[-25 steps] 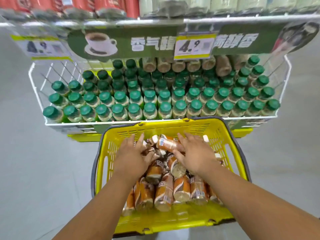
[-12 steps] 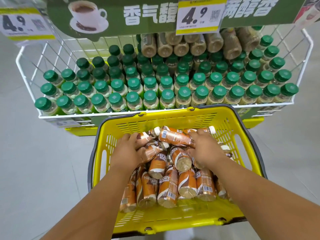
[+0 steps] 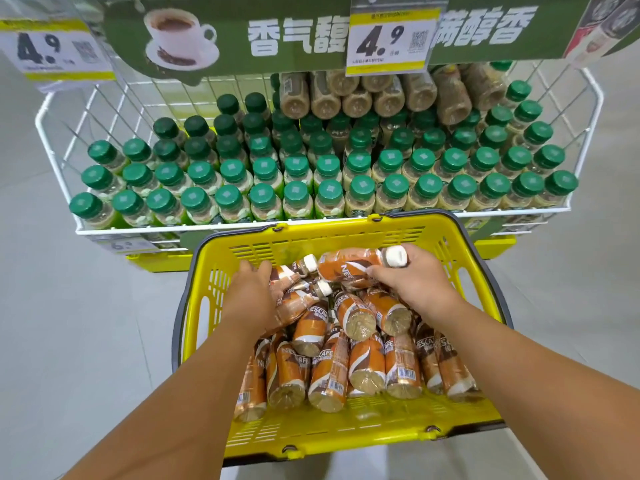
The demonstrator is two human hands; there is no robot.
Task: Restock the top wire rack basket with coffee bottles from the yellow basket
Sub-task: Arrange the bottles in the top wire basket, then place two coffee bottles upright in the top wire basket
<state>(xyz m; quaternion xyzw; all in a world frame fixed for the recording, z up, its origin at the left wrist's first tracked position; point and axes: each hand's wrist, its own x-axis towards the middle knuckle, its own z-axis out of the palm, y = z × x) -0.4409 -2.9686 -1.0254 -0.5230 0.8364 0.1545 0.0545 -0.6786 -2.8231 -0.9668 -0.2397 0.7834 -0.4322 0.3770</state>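
head view: right hand (image 3: 412,282) grips a coffee bottle (image 3: 349,268) lying crosswise, cap rightward; left hand (image 3: 254,299) grasps another.

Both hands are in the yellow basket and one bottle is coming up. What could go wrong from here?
1. The right hand holds the lifted coffee bottle near its white cap end, so the long body could swing or slip.
2. The left hand grips a bottle in the loose bottle pile; pulling it may roll its neighbours.
3. The white wire basket is packed with green-capped bottles; new bottles could topple them.
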